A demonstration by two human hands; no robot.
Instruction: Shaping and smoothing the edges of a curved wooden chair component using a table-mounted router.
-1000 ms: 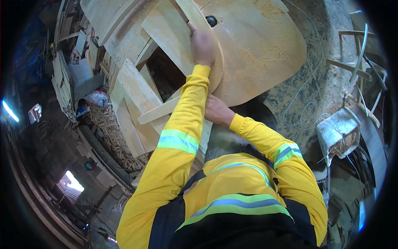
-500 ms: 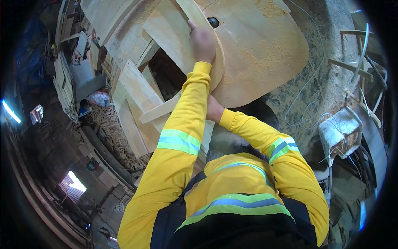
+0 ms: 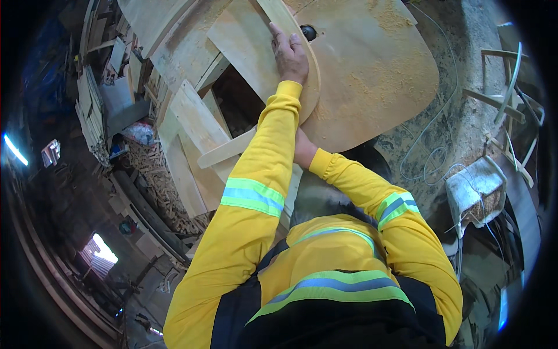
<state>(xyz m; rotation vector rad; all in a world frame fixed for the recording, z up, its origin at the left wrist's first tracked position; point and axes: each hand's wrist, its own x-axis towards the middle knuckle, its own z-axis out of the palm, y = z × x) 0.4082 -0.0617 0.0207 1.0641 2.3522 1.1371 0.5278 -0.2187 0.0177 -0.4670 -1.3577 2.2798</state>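
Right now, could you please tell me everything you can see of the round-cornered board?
The round-cornered board is a flat, tan, wood-like sheet, strewn with sawdust and running out at the picture's top. A curved pale strip overlaps its left side, beside a dark round part. Whether the right hand touches its near edge is unclear.

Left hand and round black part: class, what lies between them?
In the head view, the curved wooden strip lies between the left hand and round black part.

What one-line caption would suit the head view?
Left hand on a curved wooden piece, right hand partly hidden behind the yellow left sleeve, at a sawdust-strewn board.
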